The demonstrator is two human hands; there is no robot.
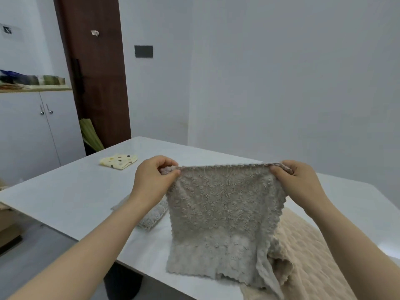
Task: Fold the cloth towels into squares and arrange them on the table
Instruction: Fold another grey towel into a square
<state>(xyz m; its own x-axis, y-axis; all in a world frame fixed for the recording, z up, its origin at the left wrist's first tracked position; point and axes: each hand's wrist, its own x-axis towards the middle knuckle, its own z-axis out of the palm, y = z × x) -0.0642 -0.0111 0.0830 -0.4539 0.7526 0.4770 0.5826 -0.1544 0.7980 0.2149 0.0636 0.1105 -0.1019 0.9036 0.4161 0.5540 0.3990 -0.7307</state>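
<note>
- Grey towel [225, 204] is hanging from its top edge, stretched between the two sets of fingers; its lower part is draping onto the table [65, 198] below them.
- Left hand [151, 180] is pinching the top left corner, thumb against curled fingers; right hand [300, 182] is pinching the top right corner likewise.
- Step, as I am judging it: spreading the towel before a fold; next, the pinched edge is wanting to go down evenly onto the lower edge.
- Yellow dotted towel [118, 161] is lying folded well beyond the left fingers; beige towel [307, 245] is lying below the right fingers.
</note>
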